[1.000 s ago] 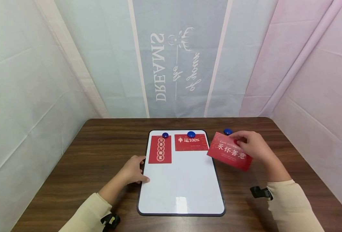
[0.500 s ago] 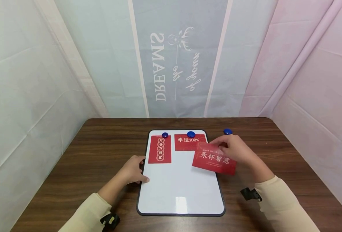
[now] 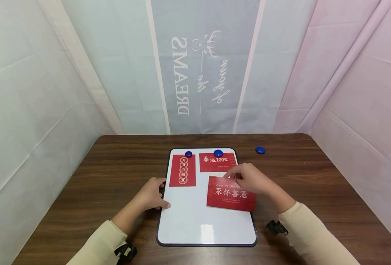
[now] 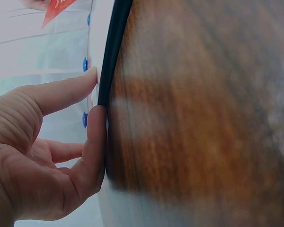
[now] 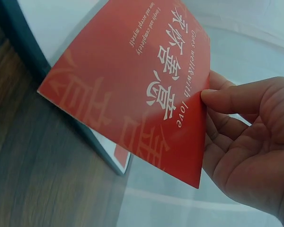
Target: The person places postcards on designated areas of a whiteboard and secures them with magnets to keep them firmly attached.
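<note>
A red card [image 3: 230, 197] with white Chinese characters hangs over the right half of a black-framed whiteboard [image 3: 182, 224]. My right hand [image 3: 252, 178] pinches its top edge; the right wrist view shows the thumb on the printed face of the card [image 5: 118, 71] and the fingers behind. At the board's left edge, my left hand [image 3: 153, 195] holds the frame, thumb on the white face and fingers along the side, as the left wrist view of the hand [image 4: 52, 156] shows. A tall red card [image 3: 183, 175] and a wide red card [image 3: 215, 167] lie at the board's top.
One blue round magnet [image 3: 189, 154] sits on the tall card's top edge, another blue magnet [image 3: 218, 153] on the wide card's. A third blue magnet [image 3: 260, 150] lies on the brown wooden table [image 3: 116, 158], right of the board. Printed fabric [image 3: 202, 125] hangs behind the table.
My right hand has brought the red card left and toward me, from beside the board to over its right half, and turned it nearly level. The left hand and board have stayed put.
</note>
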The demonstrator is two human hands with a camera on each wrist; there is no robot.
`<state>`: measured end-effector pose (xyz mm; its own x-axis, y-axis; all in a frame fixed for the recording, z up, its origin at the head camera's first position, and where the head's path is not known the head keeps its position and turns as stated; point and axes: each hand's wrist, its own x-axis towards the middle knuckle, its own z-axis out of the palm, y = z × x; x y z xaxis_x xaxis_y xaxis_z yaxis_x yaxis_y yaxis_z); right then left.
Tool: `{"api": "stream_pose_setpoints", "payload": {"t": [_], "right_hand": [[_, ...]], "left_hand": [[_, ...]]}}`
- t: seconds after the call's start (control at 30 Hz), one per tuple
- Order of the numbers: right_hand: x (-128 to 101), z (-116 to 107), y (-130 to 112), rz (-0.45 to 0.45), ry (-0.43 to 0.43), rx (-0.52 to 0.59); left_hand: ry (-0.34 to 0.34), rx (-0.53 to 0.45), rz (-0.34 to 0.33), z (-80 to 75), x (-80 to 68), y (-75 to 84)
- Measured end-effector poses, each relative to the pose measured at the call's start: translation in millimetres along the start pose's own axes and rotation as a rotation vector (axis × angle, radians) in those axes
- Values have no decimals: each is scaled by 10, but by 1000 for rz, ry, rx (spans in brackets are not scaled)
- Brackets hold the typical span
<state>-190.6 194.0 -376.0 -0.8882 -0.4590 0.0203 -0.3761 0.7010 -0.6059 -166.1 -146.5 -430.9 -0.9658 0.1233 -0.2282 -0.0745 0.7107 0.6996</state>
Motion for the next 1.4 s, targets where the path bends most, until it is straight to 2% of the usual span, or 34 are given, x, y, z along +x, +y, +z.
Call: {"api": "stream_pose_setpoints", "payload": {"t": [0.2, 0.43, 0.67, 1.1, 1.4], "right_hand": [[34, 75, -54, -27, -27, 27], [68, 150, -105, -80, -47, 1], [113, 232, -166, -45, -73, -26], [142, 364, -185, -68, -135, -97], [151, 476, -208, -9, -158, -236]], "left_hand": [[0, -1, 0, -4, -1, 5], [-2, 5, 2, -8, 0, 13], [-1, 3, 4, -11, 3, 11], [2, 9, -16, -13, 9, 18], [3, 21, -13, -1, -2, 11]]}}
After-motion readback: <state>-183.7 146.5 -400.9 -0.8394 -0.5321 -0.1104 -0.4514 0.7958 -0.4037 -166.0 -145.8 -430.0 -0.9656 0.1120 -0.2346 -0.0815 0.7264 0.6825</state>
